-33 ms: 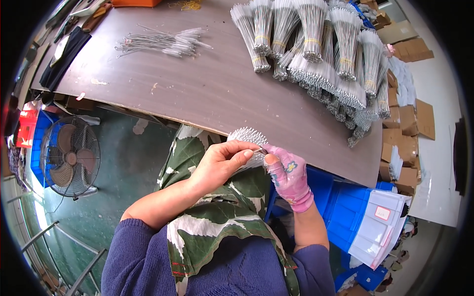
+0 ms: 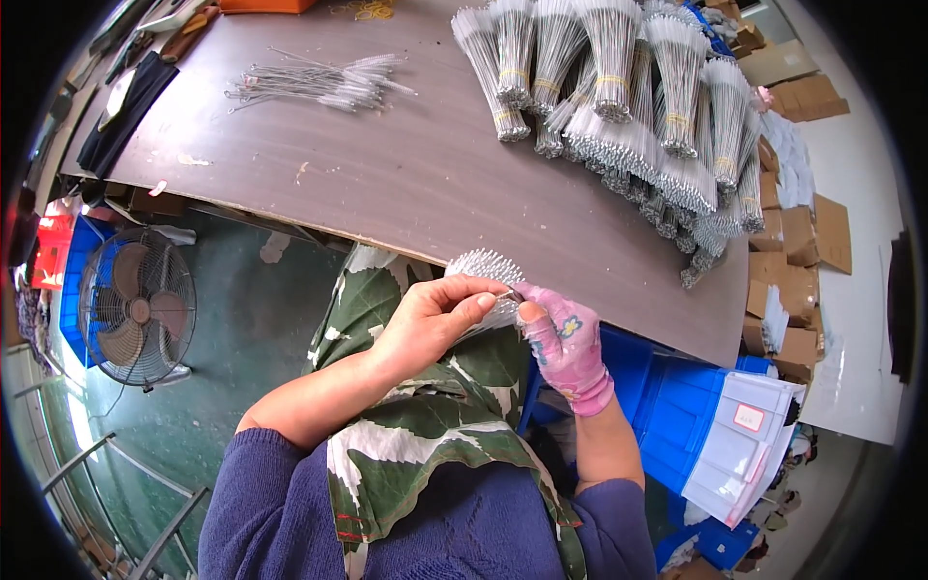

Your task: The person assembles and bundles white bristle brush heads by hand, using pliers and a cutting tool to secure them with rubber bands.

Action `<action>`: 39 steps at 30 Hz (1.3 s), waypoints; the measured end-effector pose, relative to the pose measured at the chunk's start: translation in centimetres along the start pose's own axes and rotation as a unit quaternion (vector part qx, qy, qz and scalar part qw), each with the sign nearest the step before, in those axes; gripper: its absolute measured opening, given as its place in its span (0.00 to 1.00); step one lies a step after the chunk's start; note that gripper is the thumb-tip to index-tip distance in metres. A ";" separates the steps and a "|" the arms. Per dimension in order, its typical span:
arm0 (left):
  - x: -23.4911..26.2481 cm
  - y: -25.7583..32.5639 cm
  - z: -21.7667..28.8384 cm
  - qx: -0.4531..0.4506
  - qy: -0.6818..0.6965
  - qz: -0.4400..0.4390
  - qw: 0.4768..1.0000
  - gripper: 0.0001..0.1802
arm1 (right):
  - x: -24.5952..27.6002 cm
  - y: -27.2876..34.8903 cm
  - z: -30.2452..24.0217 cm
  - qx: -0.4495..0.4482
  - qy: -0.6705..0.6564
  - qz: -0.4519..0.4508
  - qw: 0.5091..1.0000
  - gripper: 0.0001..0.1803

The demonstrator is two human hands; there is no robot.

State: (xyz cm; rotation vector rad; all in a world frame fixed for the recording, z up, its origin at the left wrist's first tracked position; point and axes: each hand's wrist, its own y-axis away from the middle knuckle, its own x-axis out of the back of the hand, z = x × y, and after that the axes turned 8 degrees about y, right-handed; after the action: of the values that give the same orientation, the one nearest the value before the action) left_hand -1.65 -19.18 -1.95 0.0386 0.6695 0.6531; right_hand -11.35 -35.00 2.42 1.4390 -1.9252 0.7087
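Observation:
My bare left hand (image 2: 435, 319) is closed, its thumb and forefinger pinching a thin metallic wire end (image 2: 507, 295), apparently of a wire brush. Facing it, my right hand (image 2: 568, 353) wears a pink flowered glove with the thumb tip bare. Its fingers are curled at the same spot, touching the wire end; what lies deeper in its grip is hidden. Just behind my fingers, at the table's near edge, a dense bundle of wire brushes (image 2: 483, 263) shows its pale ends. My hands cover the lower part of this bundle, above a green-and-white patterned apron (image 2: 406, 445).
Many tied brush bundles (image 2: 614, 106) are heaped at the right of the brown table (image 2: 387, 174). Loose brushes (image 2: 319, 83) lie at far left, near dark cloth (image 2: 126, 116). A floor fan (image 2: 138, 309) stands left; blue bins (image 2: 677, 406) and cardboard boxes (image 2: 797, 237) are at right.

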 end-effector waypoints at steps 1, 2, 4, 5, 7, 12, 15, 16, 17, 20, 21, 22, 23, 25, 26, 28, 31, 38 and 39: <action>0.1 0.0 0.0 0.002 -0.004 0.001 1.000 0.11 | -0.1 0.0 0.0 0.000 0.000 -0.001 1.000 0.14; 0.1 0.0 0.0 0.002 -0.003 0.001 1.000 0.11 | -0.2 0.0 0.1 0.001 0.001 -0.001 1.000 0.14; 0.1 0.0 -0.1 0.005 0.017 -0.001 1.000 0.12 | -0.2 0.0 0.1 0.003 0.002 -0.001 1.000 0.14; 0.2 0.1 0.0 0.005 0.017 -0.001 1.000 0.12 | -0.3 0.0 0.0 -0.005 0.005 -0.005 1.000 0.14; 0.2 0.1 0.1 0.012 0.020 -0.006 1.000 0.11 | -0.3 0.0 -0.1 -0.014 0.009 -0.010 1.000 0.14; 0.5 0.1 0.2 0.017 0.033 -0.010 0.999 0.11 | -0.2 -0.1 -0.2 -0.002 0.032 -0.010 0.999 0.15; 0.4 -0.1 0.3 -0.001 0.009 -0.016 1.000 0.11 | 0.0 0.1 -0.2 -0.083 -0.109 -0.063 0.989 0.18; 0.4 -0.2 0.4 -0.024 -0.009 -0.020 0.999 0.10 | 0.1 0.1 -0.2 -0.084 -0.109 -0.062 0.989 0.18; 0.5 -0.3 0.3 -0.024 -0.009 -0.021 0.999 0.10 | 0.2 0.0 -0.2 -0.141 -0.182 -0.104 0.967 0.19; 1.2 -0.4 -0.1 -0.113 -0.134 -0.024 0.984 0.09 | 0.9 -0.5 -0.8 -0.221 -0.274 -0.170 0.920 0.21; 1.3 -0.4 -0.3 -0.114 -0.135 -0.026 0.984 0.09 | 1.1 -0.6 -0.9 -0.244 -0.293 -0.197 0.903 0.21; 1.4 -0.4 -0.3 -0.114 -0.135 -0.029 0.984 0.08 | 1.2 -0.8 -0.8 -0.243 -0.294 -0.198 0.903 0.21; 1.4 -0.4 -0.3 -0.114 -0.135 -0.030 0.984 0.08 | 1.3 -0.8 -0.6 -0.251 -0.311 -0.214 0.891 0.21; 1.3 -0.5 -0.1 -0.123 -0.144 -0.042 0.981 0.08 | 1.1 -0.5 -0.3 -0.258 -0.329 -0.230 0.879 0.21; 1.2 -0.5 0.0 -0.123 -0.145 -0.042 0.981 0.08 | 0.5 -0.1 -0.3 -0.176 -0.222 -0.157 0.946 0.21; 0.9 -0.4 0.0 -0.105 -0.092 -0.030 0.990 0.09 | 0.1 0.2 -0.6 -0.088 -0.109 -0.078 0.987 0.20; 0.6 -0.1 0.4 -0.070 -0.082 -0.015 0.994 0.10 | 0.2 0.1 -1.3 0.001 0.084 -0.017 0.996 0.16; 0.8 -0.1 0.0 -0.071 -0.068 -0.024 0.995 0.11 | 0.3 0.2 -1.3 -0.014 0.036 -0.034 0.999 0.17; 0.8 0.0 0.0 -0.081 -0.068 -0.025 0.994 0.11 | 0.4 0.2 -1.4 -0.028 0.002 -0.043 0.999 0.17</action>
State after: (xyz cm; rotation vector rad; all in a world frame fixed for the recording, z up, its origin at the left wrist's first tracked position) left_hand -1.16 -18.76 -2.36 -0.0831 0.4831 0.6488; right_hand -11.38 -34.19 3.62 1.4744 -1.8531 0.6122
